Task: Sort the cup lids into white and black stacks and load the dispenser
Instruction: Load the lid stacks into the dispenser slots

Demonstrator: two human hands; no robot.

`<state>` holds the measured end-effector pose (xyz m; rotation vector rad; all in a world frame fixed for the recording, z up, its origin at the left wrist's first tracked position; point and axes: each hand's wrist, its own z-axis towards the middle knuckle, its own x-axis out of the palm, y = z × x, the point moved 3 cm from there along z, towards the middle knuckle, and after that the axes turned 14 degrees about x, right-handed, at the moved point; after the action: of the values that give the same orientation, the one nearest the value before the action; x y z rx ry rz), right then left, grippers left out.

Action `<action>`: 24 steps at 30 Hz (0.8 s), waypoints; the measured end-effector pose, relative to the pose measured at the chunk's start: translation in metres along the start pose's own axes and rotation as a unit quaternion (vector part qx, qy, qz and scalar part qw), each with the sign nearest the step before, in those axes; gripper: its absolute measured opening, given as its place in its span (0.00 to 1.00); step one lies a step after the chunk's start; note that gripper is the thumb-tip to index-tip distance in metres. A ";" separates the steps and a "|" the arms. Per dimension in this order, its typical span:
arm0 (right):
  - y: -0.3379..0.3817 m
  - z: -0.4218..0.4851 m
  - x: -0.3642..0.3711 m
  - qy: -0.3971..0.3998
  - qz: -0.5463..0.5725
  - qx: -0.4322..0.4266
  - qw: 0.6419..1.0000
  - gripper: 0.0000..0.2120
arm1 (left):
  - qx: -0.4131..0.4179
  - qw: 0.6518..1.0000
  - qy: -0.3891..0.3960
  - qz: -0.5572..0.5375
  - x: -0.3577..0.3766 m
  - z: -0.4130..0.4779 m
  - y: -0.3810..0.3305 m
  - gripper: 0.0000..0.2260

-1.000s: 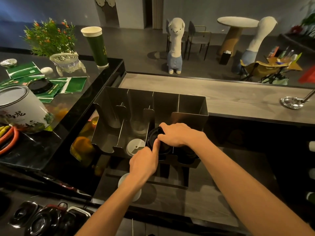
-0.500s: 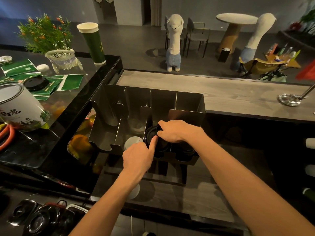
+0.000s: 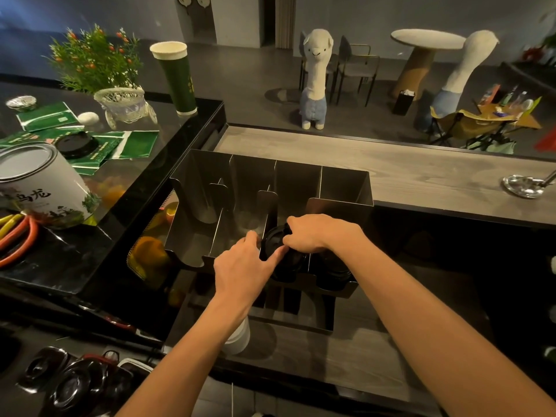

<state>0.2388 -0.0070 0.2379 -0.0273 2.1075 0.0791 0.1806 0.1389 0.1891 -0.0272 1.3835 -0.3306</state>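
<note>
Loading: black lids (image 3: pixel 275 245) are in the dispenser (image 3: pixel 343 182), third slot from the left; the stack top looks tilted toward the camera and not seated.
Right hand (image 3: pixel 316 233): fingers clenched round the stack top from above.
Left hand (image 3: pixel 240 266): thumb pressed on the stack's front edge. The other fingers bend over the divider (image 3: pixel 267 203), so I cannot tell whether they grasp anything.
Jam risk: pushing down while the stack is tilted would likely wedge a rim against the divider or the front cutout.
Spill risk: if the right hand lets go before the stack sits flat, the top lids may slide out the open front onto the desk (image 3: pixel 301 365).
Pinch risk: the left thumb sits between the stack and the slot edge, so a hard push could trap it.
Neighbour slot: the fourth slot also holds dark lids (image 3: pixel 334 263), and a sideways shove could knock them.
White lids (image 3: pixel 240 335): they stand on the desk under the left forearm, where a low pull-back could tip them.
Loose lids (image 3: pixel 63 380): more black ones sit at lower left, not yet loaded.
Mix-up risk: the dim light makes colour errors easier.
</note>
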 end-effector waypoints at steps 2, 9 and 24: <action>0.002 0.002 0.002 -0.035 0.013 -0.017 0.999 0.28 | 0.005 0.999 -0.004 -0.047 0.003 -0.001 0.001 0.27; -0.001 0.010 0.006 -0.039 0.006 -0.010 0.999 0.21 | 0.018 0.989 -0.038 -0.144 0.011 -0.008 0.001 0.18; 0.001 -0.001 0.013 -0.187 0.008 -0.024 0.982 0.19 | 0.033 0.975 -0.027 -0.218 0.017 -0.005 0.003 0.20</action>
<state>0.2313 -0.0063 0.2268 -0.0224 1.7297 0.1342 0.1786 0.1388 0.1713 -0.2863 1.3041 -0.7365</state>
